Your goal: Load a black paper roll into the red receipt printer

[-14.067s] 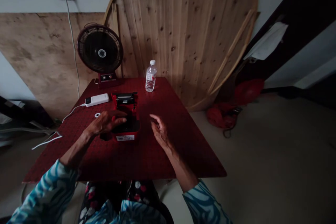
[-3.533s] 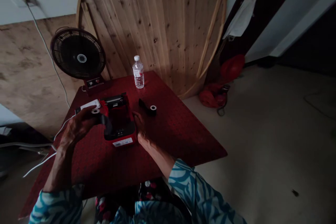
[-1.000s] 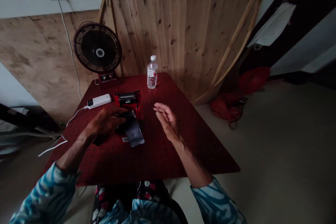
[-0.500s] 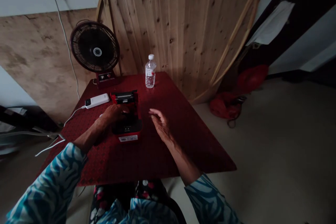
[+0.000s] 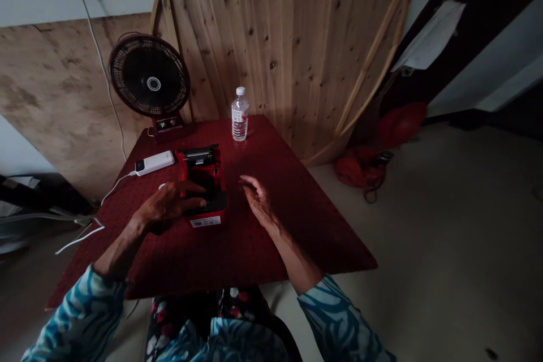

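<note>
A small red and black printer-like device point(image 5: 202, 181) sits on the dark red table point(image 5: 254, 237), its lid standing open at the back. My left hand point(image 5: 172, 202) lies flat on the device's left front, fingers stretched over its black top. My right hand point(image 5: 258, 202) hovers just right of the device, fingers loosely spread, holding nothing. A small white ring point(image 5: 162, 185) peeks out on the table beside my left hand.
A white power bank point(image 5: 154, 162) with a cable lies left of the device. A dark table fan point(image 5: 150, 85) and a water bottle point(image 5: 240, 115) stand at the table's far edge. A round wooden board leans on the wall behind. Red bags point(image 5: 360, 167) lie on the floor.
One second ago my left hand held a dark roll with a loose strip over the device; the roll is now out of sight and the hand rests flat. My right hand has lowered slightly.
</note>
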Tool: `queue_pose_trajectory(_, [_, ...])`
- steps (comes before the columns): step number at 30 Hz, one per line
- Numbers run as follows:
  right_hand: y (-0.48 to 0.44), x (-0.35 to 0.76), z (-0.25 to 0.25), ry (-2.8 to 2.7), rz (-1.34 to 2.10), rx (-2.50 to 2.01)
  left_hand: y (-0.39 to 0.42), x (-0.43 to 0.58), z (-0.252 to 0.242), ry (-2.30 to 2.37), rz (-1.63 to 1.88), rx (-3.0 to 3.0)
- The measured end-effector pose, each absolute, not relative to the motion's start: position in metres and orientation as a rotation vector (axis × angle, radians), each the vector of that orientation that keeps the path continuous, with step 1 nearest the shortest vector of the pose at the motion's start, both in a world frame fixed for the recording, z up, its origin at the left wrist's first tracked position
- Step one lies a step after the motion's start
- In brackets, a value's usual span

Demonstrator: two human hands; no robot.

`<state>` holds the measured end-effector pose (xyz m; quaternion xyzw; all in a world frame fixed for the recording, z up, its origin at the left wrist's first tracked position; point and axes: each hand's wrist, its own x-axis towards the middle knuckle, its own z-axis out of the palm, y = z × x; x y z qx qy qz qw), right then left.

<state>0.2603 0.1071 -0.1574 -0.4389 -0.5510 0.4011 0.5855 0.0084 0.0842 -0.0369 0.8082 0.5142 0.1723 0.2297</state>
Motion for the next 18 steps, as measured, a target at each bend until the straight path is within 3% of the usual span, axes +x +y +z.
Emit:
queue_pose_trajectory(6, [0.106,0.260,-0.159,-1.269,0.963,-1.061,0.073,0.013,-0.049,1.410,0.702,2.319])
queue_pose_trajectory(13, [0.113,0.257,-0.163,-1.257,0.929,-1.034,0.045,0.013,-0.056,1.307,0.792,2.852])
queue_pose_trajectory(18, [0.149,0.235,-0.141,-1.259,1.054,-0.964,0.032,0.017,-0.069,1.316,0.883,2.992])
